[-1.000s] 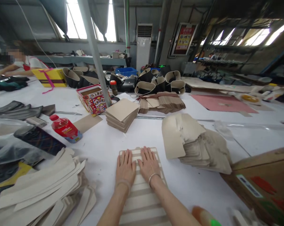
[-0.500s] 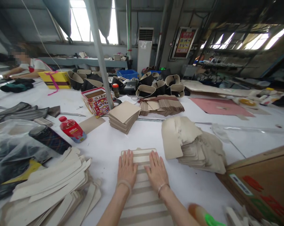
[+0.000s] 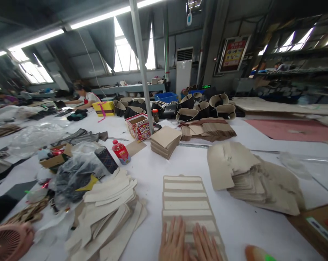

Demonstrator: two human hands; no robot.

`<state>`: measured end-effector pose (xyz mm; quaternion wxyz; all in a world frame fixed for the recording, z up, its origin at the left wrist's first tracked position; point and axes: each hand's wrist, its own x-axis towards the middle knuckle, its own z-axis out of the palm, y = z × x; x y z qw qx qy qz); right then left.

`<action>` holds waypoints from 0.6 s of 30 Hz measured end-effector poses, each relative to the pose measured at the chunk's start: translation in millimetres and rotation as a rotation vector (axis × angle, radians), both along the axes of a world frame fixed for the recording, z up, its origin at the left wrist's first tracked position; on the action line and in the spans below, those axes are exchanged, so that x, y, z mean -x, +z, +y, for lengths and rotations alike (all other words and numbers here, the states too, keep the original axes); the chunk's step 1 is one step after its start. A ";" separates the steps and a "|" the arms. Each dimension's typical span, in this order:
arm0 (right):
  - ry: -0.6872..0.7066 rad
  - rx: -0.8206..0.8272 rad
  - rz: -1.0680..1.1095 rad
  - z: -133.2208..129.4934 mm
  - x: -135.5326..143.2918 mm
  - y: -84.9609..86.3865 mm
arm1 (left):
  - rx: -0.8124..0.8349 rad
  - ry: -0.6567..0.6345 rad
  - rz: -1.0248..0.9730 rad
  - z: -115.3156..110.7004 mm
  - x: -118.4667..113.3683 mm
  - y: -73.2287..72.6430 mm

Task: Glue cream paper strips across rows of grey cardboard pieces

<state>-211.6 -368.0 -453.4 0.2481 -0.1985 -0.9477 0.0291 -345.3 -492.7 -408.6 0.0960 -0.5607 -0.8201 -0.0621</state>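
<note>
In front of me lies a long beige panel (image 3: pixel 204 198) with several pale strips across it, flat on the white table. My left hand (image 3: pixel 172 242) rests palm down on its near part, fingers stretched out. Close beside it, my right hand (image 3: pixel 204 243) also presses flat on the panel, fingers pointing away from me. The lower edge of the view cuts off both wrists. Left of the panel is a loose pile of off-white strips (image 3: pixel 109 197). To the right sits a stack of beige curved pieces (image 3: pixel 234 159).
Beyond the panel are a stack of square beige sheets (image 3: pixel 166 137), a red bottle (image 3: pixel 121 152), a patterned box (image 3: pixel 140 127) and a metal post (image 3: pixel 142 54). A cardboard box (image 3: pixel 316 228) stands at right, a pink fan (image 3: pixel 11 241) at left. Another person (image 3: pixel 89 98) works far left.
Both hands have slid down the panel toward me, from its far end to its near part, uncovering the far strips. The camera view has turned left and tilted up.
</note>
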 end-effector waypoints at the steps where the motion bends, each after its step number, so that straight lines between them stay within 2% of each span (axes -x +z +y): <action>1: 0.027 -0.010 0.006 -11.4 -9.8 2.0 | -0.006 -0.042 0.007 -14.2 -11.4 -1.6; 2: 0.050 0.028 -0.054 -22.1 -17.9 9.9 | 0.001 -0.048 -0.012 -26.7 -21.9 0.5; 4: 0.031 0.141 -0.208 -38.5 -27.4 37.6 | 0.091 0.029 -0.109 -43.4 -36.9 14.3; 6: 0.014 0.225 -0.306 -45.8 -32.5 65.0 | 0.151 0.069 -0.195 -49.3 -42.4 32.6; 8: -0.092 0.283 -0.322 -50.0 -46.3 81.3 | 0.159 0.120 -0.227 -53.2 -44.5 47.4; 10: -0.154 0.315 -0.299 -60.5 -76.7 90.2 | 0.134 0.092 -0.231 -65.8 -52.2 60.1; 12: -0.188 0.334 -0.281 -80.2 -118.8 96.2 | 0.113 0.040 -0.227 -89.6 -69.8 72.4; 15: -0.168 0.355 -0.307 -117.4 -179.3 100.6 | 0.111 -0.044 -0.235 -132.7 -110.0 84.6; 18: -0.122 0.378 -0.332 -147.0 -217.9 103.4 | 0.128 -0.100 -0.293 -165.6 -151.9 88.6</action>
